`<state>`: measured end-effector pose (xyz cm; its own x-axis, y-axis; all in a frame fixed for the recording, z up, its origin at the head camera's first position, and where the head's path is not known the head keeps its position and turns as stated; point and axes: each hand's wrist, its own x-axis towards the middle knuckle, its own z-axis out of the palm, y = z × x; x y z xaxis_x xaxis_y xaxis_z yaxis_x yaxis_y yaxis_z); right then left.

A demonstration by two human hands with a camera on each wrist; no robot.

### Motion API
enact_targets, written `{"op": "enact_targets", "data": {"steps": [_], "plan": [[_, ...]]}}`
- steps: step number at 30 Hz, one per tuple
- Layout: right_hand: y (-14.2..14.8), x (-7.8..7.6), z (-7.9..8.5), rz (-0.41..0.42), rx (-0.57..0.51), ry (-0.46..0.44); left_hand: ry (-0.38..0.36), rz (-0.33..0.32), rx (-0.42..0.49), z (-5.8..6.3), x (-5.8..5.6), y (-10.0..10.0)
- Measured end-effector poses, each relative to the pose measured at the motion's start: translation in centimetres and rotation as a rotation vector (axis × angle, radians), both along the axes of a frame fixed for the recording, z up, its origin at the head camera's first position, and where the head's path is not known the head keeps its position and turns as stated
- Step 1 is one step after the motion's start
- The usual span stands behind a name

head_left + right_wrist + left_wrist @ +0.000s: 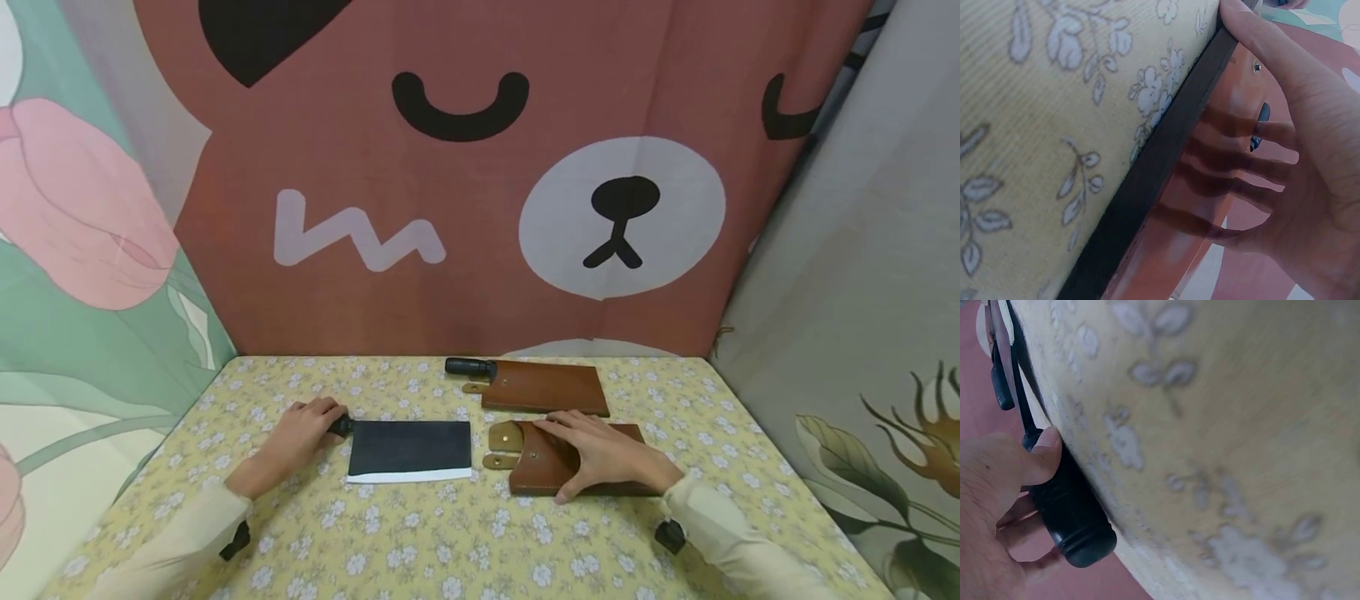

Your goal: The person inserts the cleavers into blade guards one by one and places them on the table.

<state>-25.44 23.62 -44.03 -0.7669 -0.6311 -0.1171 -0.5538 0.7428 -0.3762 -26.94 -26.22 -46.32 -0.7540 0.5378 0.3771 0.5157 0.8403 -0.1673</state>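
A black-bladed cleaver (410,448) lies flat on the left, its pale cutting edge toward me. My left hand (303,425) grips its black handle (1072,515), with the thumb on top near the blade in the left wrist view. To the right, a brown leather knife sheath (543,467) lies with its mouth and snap straps (504,437) facing the cleaver. My right hand (600,454) holds the sheath across its width. Its thumb (1266,37) is at the near dark edge, while the spread fingers touch the leather face.
Behind, a second cleaver with a black handle (468,367) sits in a brown sheath (551,387). A yellow floral cloth (375,542) covers the table. Printed curtains stand at the back (450,308), the left (97,350) and the right (840,333).
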Motion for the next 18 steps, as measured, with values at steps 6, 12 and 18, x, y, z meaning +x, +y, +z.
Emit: {"op": "enact_targets", "data": {"steps": [6, 12, 18], "plan": [[-0.1, -0.1, -0.1, 0.012, -0.004, 0.01, 0.041, -0.025, 0.079, -0.5, 0.6, -0.3], [-0.3, -0.1, -0.2, -0.004, -0.004, 0.015, 0.119, -0.065, 0.136, -0.2, 0.5, 0.4], [-0.3, -0.3, -0.1, -0.008, -0.014, 0.007, 0.17, -0.104, 0.168, 0.3, 0.5, 1.3]]}}
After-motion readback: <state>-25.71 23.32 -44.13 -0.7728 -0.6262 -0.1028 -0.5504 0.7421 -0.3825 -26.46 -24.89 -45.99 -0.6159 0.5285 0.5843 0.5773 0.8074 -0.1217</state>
